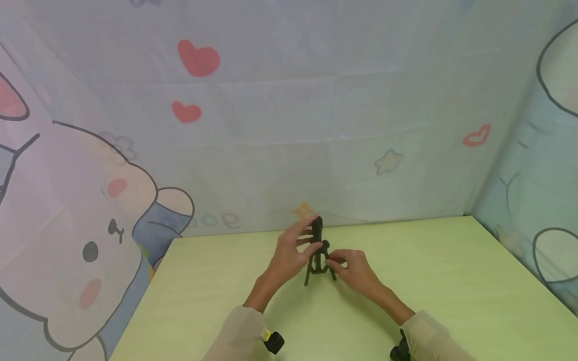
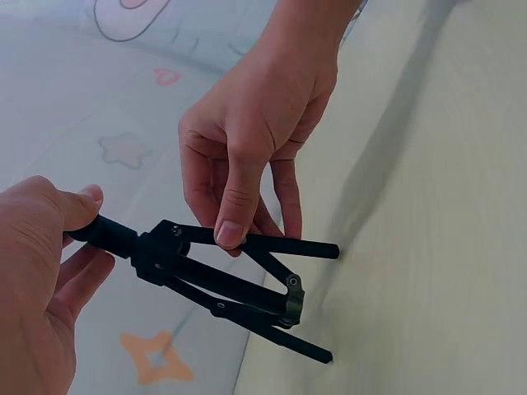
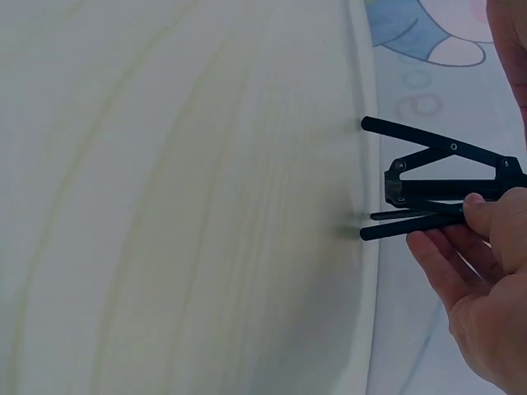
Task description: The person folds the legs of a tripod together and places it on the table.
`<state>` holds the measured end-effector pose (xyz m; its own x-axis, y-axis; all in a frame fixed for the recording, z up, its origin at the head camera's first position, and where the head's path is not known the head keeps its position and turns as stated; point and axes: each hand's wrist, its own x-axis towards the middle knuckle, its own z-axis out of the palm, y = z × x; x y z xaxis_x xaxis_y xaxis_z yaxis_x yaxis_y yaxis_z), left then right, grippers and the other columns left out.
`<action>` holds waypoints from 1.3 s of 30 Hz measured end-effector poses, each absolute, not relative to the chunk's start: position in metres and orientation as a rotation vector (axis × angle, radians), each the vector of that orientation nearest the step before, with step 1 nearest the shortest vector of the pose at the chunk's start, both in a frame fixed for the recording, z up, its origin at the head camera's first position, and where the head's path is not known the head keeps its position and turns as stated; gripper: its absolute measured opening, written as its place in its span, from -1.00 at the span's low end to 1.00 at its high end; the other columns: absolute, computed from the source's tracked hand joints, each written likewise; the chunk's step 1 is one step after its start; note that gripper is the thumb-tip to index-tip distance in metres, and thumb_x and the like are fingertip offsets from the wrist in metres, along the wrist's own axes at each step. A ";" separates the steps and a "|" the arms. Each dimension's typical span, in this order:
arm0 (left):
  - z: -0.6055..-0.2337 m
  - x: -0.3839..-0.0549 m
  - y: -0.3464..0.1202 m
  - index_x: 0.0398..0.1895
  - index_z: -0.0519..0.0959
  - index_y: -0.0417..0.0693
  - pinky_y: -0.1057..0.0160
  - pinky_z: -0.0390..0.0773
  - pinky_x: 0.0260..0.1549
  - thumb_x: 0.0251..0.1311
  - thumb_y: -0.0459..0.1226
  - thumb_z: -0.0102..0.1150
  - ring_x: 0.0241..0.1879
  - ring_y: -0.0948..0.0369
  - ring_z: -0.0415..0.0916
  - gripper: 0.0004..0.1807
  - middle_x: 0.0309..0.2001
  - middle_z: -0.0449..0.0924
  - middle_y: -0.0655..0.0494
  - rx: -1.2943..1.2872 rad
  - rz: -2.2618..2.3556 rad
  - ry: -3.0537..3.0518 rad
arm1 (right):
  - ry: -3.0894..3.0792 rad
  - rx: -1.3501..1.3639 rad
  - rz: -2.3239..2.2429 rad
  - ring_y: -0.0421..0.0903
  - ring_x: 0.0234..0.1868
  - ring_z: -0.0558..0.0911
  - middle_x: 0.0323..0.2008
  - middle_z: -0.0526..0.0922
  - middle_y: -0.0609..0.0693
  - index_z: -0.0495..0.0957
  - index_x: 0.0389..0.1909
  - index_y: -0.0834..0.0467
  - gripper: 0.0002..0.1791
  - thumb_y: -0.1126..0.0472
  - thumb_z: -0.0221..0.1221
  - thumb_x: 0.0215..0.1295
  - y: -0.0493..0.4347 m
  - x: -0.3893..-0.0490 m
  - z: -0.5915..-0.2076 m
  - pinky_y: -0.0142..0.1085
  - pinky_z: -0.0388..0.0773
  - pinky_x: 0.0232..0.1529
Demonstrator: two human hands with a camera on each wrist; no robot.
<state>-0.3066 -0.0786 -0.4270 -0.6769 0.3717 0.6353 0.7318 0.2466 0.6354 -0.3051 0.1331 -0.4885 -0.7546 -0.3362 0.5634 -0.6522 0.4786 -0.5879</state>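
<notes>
Your right grip (image 1: 354, 271) pinches one leg (image 2: 309, 248) of the black tripod (image 1: 318, 261); your left grip (image 1: 288, 250) pinches its upper post (image 2: 117, 236). You seem to be adjusting that leg, which likely calls for steadiness above. The slim, jointed tripod is upright, splayed, lower centre of the head view, at the yellow-green counter (image 1: 212, 281).

Room left and right over table (image 1: 433, 271), tripod (image 2: 226, 284) between, backdrop (image 1: 289, 115) behind
</notes>
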 end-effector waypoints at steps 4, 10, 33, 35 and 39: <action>-0.439 -0.302 -0.087 0.55 0.34 0.08 0.15 0.65 0.08 0.32 -0.39 0.38 0.15 -0.02 0.62 -0.25 0.30 0.52 -0.06 -0.980 -1.449 -2.193 | -2.417 0.833 1.180 -0.13 -0.31 0.77 -0.30 0.80 -0.04 0.76 -0.23 0.23 -0.94 0.32 0.35 0.37 0.134 -0.304 -0.489 -0.29 0.70 -0.27; -0.469 -0.293 -0.107 0.36 0.50 -0.19 0.11 0.68 0.04 0.39 -0.41 0.29 0.08 -0.15 0.64 -0.51 0.20 0.57 -0.21 -0.842 -1.506 -2.342 | -2.482 0.831 1.226 -0.09 -0.29 0.77 -0.28 0.80 0.00 0.75 -0.22 0.19 -0.96 0.30 0.34 0.39 0.135 -0.302 -0.494 -0.36 0.66 -0.37; -0.517 -0.288 -0.110 -0.15 0.68 -0.17 0.22 0.71 -0.19 0.38 -0.43 0.27 -0.25 0.12 0.73 -0.94 -0.24 0.72 0.03 -0.674 -1.392 -2.530 | -2.518 0.899 1.235 -0.06 -0.29 0.78 -0.31 0.80 0.05 0.76 -0.24 0.19 -0.94 0.35 0.32 0.38 0.132 -0.303 -0.499 -0.31 0.66 -0.29; -0.518 -0.288 -0.110 -0.09 0.68 -0.17 0.21 0.71 -0.20 0.38 -0.43 0.27 -0.25 0.11 0.73 -0.89 -0.24 0.73 0.02 -0.665 -1.396 -2.533 | -2.511 0.909 1.235 -0.06 -0.29 0.78 -0.30 0.80 0.05 0.76 -0.24 0.19 -0.94 0.35 0.32 0.38 0.132 -0.303 -0.499 -0.31 0.66 -0.28; -0.519 -0.290 -0.110 0.04 0.67 -0.17 0.19 0.71 -0.19 0.39 -0.43 0.26 -0.25 0.11 0.74 -0.79 -0.25 0.75 0.01 -0.676 -1.396 -2.550 | -2.497 0.920 1.243 -0.06 -0.28 0.78 -0.30 0.80 0.04 0.76 -0.25 0.18 -0.94 0.35 0.33 0.38 0.131 -0.305 -0.499 -0.31 0.67 -0.29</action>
